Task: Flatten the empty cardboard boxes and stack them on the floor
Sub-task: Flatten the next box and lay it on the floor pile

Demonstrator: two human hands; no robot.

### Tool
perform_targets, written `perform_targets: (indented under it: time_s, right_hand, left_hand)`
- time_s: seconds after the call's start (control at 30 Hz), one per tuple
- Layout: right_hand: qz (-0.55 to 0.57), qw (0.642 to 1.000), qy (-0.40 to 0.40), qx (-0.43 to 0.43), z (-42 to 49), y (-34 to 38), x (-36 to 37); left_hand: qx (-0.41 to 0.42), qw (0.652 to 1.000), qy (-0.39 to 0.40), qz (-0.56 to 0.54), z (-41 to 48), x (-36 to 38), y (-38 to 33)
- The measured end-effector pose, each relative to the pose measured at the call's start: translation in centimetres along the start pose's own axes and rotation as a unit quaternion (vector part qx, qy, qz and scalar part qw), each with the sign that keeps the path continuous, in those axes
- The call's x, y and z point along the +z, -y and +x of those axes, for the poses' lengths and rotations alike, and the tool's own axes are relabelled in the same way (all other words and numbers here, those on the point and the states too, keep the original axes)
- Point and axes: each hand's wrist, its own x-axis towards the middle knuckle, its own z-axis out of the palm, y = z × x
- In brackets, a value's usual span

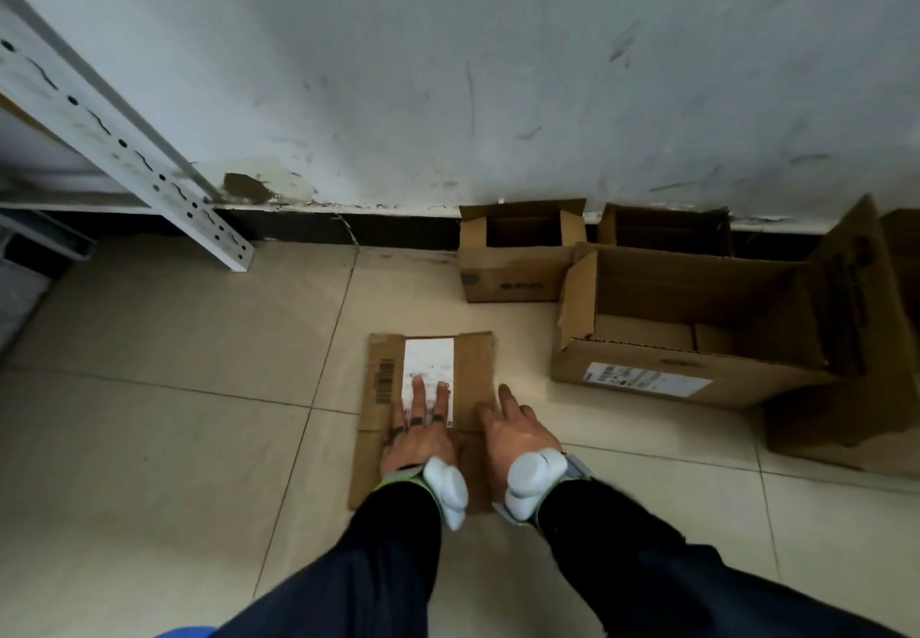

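On the tiled floor (174,338), our hands, left (420,431) and right (513,431), press open-palmed on the flattened box (478,368), gripping nothing; its creases may spring back once released.

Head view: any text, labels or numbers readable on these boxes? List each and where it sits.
No text can be read.
flattened box: white shipping label and barcode, print blurred.
large open box: white front label, too small.
small open box: dark logo marks, unreadable.
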Motion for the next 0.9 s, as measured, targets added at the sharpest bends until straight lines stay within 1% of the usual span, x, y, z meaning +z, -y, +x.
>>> perform_targets:
  time_s: [0.07,0.1,0.2,0.27,0.33,0.37,0.43,0.47,0.5,0.53,0.57,0.63,0.67,0.7,0.77,0.9]
  right_hand:
    - [0.014,1.0,0.012,-0.018,0.0,0.6,-1.2]
    - [0.018,0.999,0.012,-0.027,0.0,0.8,-1.7]
    - [0.032,0.999,-0.007,-0.042,-0.7,1.4,-4.5]
    - [0.022,0.998,-0.031,-0.047,-1.8,1.4,-7.4]
    - [-0.002,0.993,-0.109,-0.053,-3.7,1.0,-10.7]
    - [-0.014,0.983,-0.175,-0.056,-4.6,0.7,-11.9]
    - [-0.055,0.943,-0.325,-0.04,-7.2,-0.8,-14.1]
    - [-0.086,0.917,-0.387,-0.028,-7.9,-1.6,-14.7]
    - [-0.109,0.896,-0.431,-0.008,-8.5,-2.4,-15.2]
    - [-0.112,0.892,-0.436,0.027,-9.4,-3.3,-15.8]
    - [-0.103,0.905,-0.406,0.069,-10.1,-4.4,-16.2]
    - [-0.103,0.943,-0.28,0.146,-11.3,-7.0,-16.2]
    - [-0.114,0.955,-0.224,0.16,-11.6,-8.0,-16.1]
    - [-0.113,0.962,-0.191,0.159,-11.8,-8.8,-15.8]
    - [-0.09,0.972,-0.171,0.135,-11.8,-9.6,-15.2]
    - [-0.066,0.978,-0.176,0.091,-12.2,-9.1,-14.2]
  left_hand:
    - [-0.017,1.0,0.018,0.013,0.5,-2.6,-0.5]
    - [-0.022,1.0,0.011,0.011,0.5,-3.7,-1.2]
    - [0.01,0.998,-0.062,0.009,-0.7,-7.5,-4.0]
    - [0.05,0.995,-0.088,0.024,-1.9,-10.5,-6.1]
    - [0.086,0.991,-0.107,0.006,-3.4,-13.1,-8.6]
    - [0.098,0.987,-0.124,-0.02,-4.1,-14.1,-9.7]
    - [0.136,0.976,-0.164,-0.053,-6.4,-15.5,-12.9]
    - [0.154,0.969,-0.182,-0.061,-7.2,-15.7,-14.2]
    - [0.163,0.964,-0.2,-0.072,-7.6,-15.4,-15.4]
    - [0.158,0.96,-0.211,-0.09,-7.9,-15.0,-16.6]
    - [0.14,0.963,-0.207,-0.105,-8.2,-14.5,-17.7]
    - [0.098,0.975,-0.172,-0.098,-8.6,-13.1,-19.5]
    - [0.084,0.981,-0.151,-0.084,-8.6,-12.5,-20.1]
    - [0.072,0.986,-0.133,-0.073,-8.5,-11.9,-20.5]
    - [0.056,0.989,-0.116,-0.069,-8.3,-11.4,-20.6]
    - [0.05,0.989,-0.115,-0.075,-8.6,-12.3,-19.4]
